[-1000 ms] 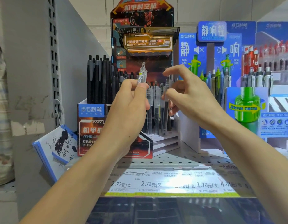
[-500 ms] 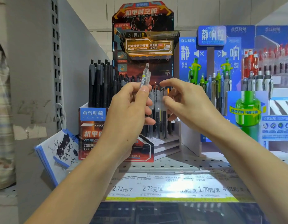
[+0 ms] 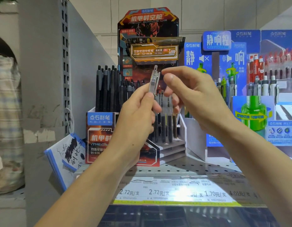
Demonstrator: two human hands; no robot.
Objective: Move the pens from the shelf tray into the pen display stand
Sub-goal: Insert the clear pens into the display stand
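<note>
Pens are what this job is about, and one clear pen (image 3: 153,80) is up in the air in front of the pen display stand (image 3: 147,38). It stands almost straight up, with its clicker end on top. The left hand (image 3: 135,115) holds it low down, with the thumb and fingers pinched around the bottom part. The right hand (image 3: 191,97) is just beside the top of the pen. Its first finger and thumb reach toward the clip, but it is hard to tell if they touch it. The other fingers of that hand are curled in loosely and hold nothing.

Behind the hands, more clear pens (image 3: 166,122) stand in a row on the stepped part of the stand. Tall black pens (image 3: 107,89) fill the box at the left side of the stand. The stand sits on a grey shelf (image 3: 191,167) with little holes. Price tags (image 3: 166,192) run along the front edge of the shelf. A blue display (image 3: 240,66) with green and white pens stands to the right. A notepad (image 3: 66,154) with black scribbles leans at the left.
</note>
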